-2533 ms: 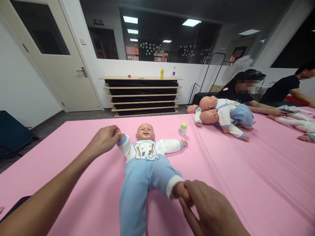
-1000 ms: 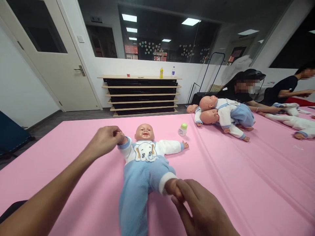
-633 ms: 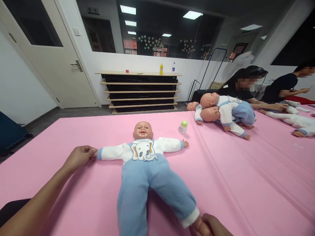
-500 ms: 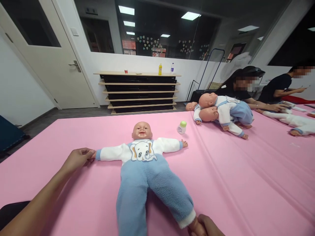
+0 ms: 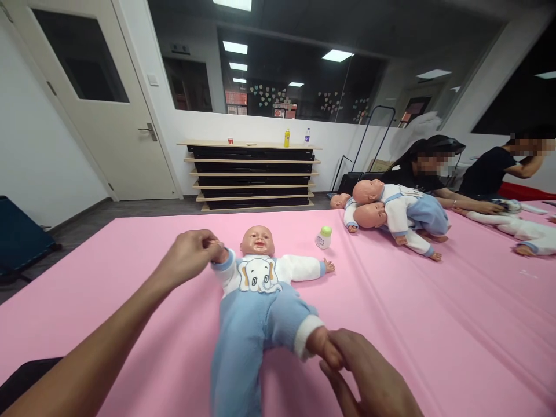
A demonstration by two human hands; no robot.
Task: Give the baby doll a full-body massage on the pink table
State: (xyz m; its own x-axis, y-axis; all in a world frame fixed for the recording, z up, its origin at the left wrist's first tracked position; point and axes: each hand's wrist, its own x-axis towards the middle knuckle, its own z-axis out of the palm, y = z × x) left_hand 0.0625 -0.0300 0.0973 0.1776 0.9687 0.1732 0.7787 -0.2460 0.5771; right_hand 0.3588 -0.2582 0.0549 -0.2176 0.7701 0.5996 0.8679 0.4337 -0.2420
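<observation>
A baby doll (image 5: 256, 289) lies on its back on the pink-covered table (image 5: 165, 347), its head away from me. It wears a white top with an elephant face and fuzzy blue trousers. With fingers pinched, my left hand (image 5: 193, 255) grips the doll's hand at the left, and that arm is lifted and bent. My right hand (image 5: 365, 370) is closed around the doll's bare foot on the right side, holding the leg up with the knee bent. The doll's other arm is stretched out flat, and its other leg lies straight towards me.
A small white bottle with a green cap (image 5: 324, 238) stands beyond the doll's outstretched arm. Several dolls (image 5: 403, 211) are piled at the right. Past them, a person (image 5: 428, 168) handles a white garment (image 5: 512, 223). Stacked boards (image 5: 256, 174) stand behind the table.
My left hand has moved right and up, raising and bending the doll's arm from its outstretched position. My right hand has lifted the foot away from me, bending the knee. The view has tilted up slightly.
</observation>
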